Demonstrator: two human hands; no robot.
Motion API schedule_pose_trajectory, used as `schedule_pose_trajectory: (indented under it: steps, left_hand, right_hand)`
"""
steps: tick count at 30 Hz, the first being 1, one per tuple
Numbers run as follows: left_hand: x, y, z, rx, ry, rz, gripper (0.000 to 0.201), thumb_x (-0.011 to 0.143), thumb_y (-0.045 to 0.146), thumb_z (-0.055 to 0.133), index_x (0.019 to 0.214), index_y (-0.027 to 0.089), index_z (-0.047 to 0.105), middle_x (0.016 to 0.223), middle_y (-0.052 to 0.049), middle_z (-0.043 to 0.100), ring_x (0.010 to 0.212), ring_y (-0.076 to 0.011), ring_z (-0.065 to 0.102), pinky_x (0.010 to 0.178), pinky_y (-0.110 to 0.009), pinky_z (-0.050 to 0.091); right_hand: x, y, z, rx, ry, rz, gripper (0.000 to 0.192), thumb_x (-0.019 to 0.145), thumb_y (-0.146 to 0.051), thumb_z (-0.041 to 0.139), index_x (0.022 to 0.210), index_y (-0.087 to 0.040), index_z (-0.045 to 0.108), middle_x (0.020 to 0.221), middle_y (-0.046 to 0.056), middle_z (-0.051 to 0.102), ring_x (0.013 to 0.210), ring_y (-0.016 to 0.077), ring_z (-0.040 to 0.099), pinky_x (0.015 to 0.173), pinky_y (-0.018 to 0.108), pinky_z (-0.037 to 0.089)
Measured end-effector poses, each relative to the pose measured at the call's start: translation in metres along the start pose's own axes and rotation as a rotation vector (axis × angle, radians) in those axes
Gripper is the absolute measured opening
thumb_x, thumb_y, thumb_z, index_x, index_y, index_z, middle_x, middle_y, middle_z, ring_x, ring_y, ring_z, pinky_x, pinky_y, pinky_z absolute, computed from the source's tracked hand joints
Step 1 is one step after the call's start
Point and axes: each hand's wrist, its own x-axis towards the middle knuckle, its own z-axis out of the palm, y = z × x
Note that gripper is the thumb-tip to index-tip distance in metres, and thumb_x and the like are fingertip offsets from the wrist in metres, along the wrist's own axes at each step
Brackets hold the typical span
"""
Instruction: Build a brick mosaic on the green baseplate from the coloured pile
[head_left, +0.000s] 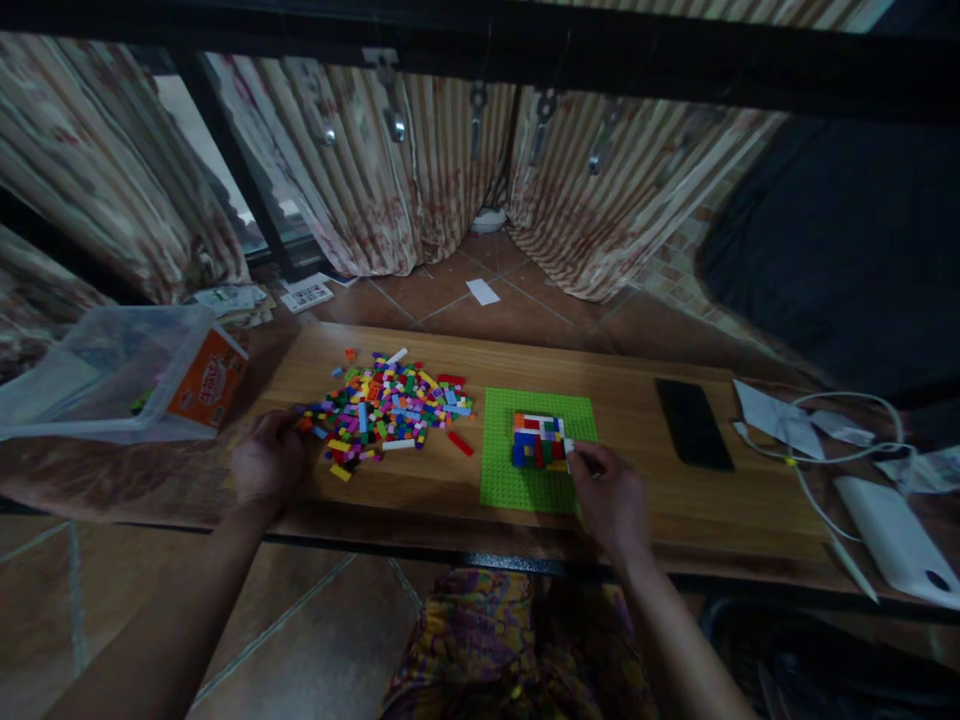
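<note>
My right hand [611, 495] pinches a small white brick [569, 446] against the right edge of a built block of toy bricks [538, 442] in red, blue, white, orange and yellow. That block sits on a green studded baseplate [499, 480]. At the left end of a loose pile of coloured bricks [390, 405], my left hand [268, 460] rests on the board with its fingers curled together. Small bricks touch its fingertips; what they grip, if anything, is hidden. Between pile and baseplate lies a long red brick [460, 443].
A clear plastic bin [150, 400] with an orange label stands left of the wooden board [637, 530]. On the right are a black phone [692, 423], a white cable [810, 458] and a white power bank [896, 535]. A dark bar [480, 50] crosses above.
</note>
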Motion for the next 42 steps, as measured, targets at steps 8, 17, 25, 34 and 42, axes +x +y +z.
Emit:
schedule_pose_trajectory:
  steps: [8,17,25,34,42]
  left_hand:
    - [-0.001,0.005,-0.002,-0.015,-0.028,-0.062,0.031,0.081,0.02,0.043,0.095,0.016,0.07,0.098,-0.009,0.071,0.092,-0.0234,0.064,0.083,-0.033,0.05]
    - [-0.004,0.004,0.001,-0.042,-0.004,-0.041,0.032,0.081,0.018,0.042,0.095,0.014,0.071,0.099,-0.011,0.072,0.096,-0.0244,0.065,0.087,-0.035,0.051]
    - [-0.004,0.003,0.0,-0.052,-0.012,-0.048,0.032,0.08,0.017,0.043,0.096,0.016,0.07,0.101,-0.009,0.071,0.096,-0.0244,0.065,0.084,-0.035,0.051]
    - [-0.001,0.002,-0.002,-0.038,-0.005,-0.016,0.03,0.082,0.021,0.042,0.094,0.017,0.07,0.098,-0.01,0.071,0.094,-0.0252,0.064,0.085,-0.036,0.051]
    - [0.0,0.0,-0.001,-0.015,-0.012,0.0,0.029,0.082,0.021,0.043,0.094,0.018,0.069,0.097,-0.009,0.071,0.093,-0.0238,0.065,0.084,-0.035,0.051]
  right_hand:
    - [-0.025,-0.065,0.078,0.006,-0.33,-0.38,0.02,0.091,-0.023,0.051,0.095,-0.021,0.071,0.092,0.005,0.072,0.086,0.0188,0.064,0.079,0.029,0.045]
    - [0.001,-0.077,0.114,-0.232,-0.323,-0.474,0.024,0.095,-0.022,0.047,0.101,-0.022,0.07,0.101,0.005,0.068,0.096,0.0193,0.06,0.084,0.029,0.043]
    - [0.037,-0.084,0.116,-0.524,-0.351,-0.508,0.023,0.09,-0.021,0.052,0.106,-0.022,0.069,0.11,0.008,0.064,0.103,0.0235,0.054,0.087,0.03,0.041]
    - [0.037,-0.093,0.109,-0.546,-0.447,-0.572,0.021,0.089,-0.016,0.054,0.102,-0.02,0.068,0.109,0.009,0.067,0.106,0.0213,0.054,0.094,0.029,0.039]
    - [0.026,-0.076,0.101,-0.316,-0.391,-0.553,0.025,0.089,-0.015,0.053,0.11,-0.022,0.066,0.108,0.007,0.068,0.103,0.0201,0.059,0.095,0.031,0.041]
